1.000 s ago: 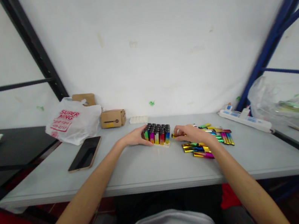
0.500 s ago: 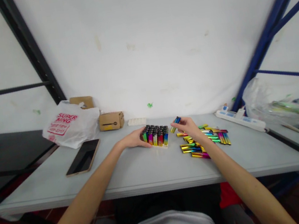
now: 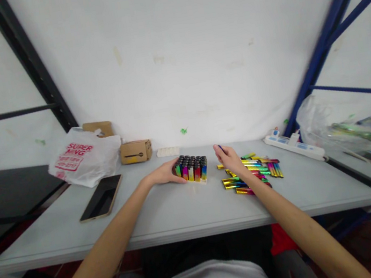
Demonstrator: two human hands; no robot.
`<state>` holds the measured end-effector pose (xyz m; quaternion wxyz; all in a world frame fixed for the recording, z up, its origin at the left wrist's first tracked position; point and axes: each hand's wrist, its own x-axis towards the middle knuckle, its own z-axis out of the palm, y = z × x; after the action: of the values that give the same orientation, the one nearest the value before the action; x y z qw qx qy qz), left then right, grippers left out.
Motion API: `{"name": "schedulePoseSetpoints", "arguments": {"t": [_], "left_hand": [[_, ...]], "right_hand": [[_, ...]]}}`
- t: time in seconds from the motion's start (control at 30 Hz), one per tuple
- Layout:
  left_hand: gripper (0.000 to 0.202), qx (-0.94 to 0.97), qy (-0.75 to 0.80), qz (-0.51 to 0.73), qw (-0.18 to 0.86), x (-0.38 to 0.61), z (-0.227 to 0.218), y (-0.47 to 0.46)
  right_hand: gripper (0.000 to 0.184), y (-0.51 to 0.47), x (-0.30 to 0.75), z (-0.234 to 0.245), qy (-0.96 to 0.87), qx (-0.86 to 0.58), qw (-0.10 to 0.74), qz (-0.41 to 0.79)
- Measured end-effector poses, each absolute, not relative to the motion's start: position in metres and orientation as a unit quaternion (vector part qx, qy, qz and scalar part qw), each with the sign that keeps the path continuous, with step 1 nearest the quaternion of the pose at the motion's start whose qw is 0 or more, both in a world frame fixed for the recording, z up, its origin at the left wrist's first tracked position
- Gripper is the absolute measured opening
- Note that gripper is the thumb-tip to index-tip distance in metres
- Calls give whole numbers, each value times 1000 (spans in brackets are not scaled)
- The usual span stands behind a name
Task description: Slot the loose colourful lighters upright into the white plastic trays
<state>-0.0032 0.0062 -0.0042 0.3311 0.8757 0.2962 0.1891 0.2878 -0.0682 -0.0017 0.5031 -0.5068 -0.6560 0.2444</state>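
Several metallic rainbow lighters with black tops stand upright in rows in a low white tray at the middle of the table. My left hand is closed against the left side of this block, thumb at the front and fingers behind. To the right of the block and above the tabletop, my right hand pinches a lighter; only a small dark blue bit of it shows, the remainder hidden by the fingers. Beneath and beside my right forearm lies a pile of loose shiny lighters, partly covered by that arm.
A phone lies on the left of the table, before a white plastic bag. A cardboard box and a white tray sit by the wall. At the right are a power strip and a clear plastic bag.
My right hand has turned the lighter, so its gold and blue body, visible before, is now mostly hidden in the fingers. My left hand keeps its place on the block. The view has shifted slightly.
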Motion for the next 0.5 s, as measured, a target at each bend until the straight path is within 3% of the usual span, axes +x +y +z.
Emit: {"name": "schedulePoseSetpoints", "arguments": {"t": [0.13, 0.3, 0.5], "left_hand": [[88, 877, 294, 186, 330, -3, -2, 5], [88, 876, 288, 193, 334, -1, 0, 3], [88, 876, 289, 193, 335, -1, 0, 2]], "right_hand": [[51, -71, 288, -3, -692, -541, 465, 116], [38, -72, 283, -2, -705, -536, 455, 91], [39, -76, 284, 2, -716, -526, 451, 82]]}}
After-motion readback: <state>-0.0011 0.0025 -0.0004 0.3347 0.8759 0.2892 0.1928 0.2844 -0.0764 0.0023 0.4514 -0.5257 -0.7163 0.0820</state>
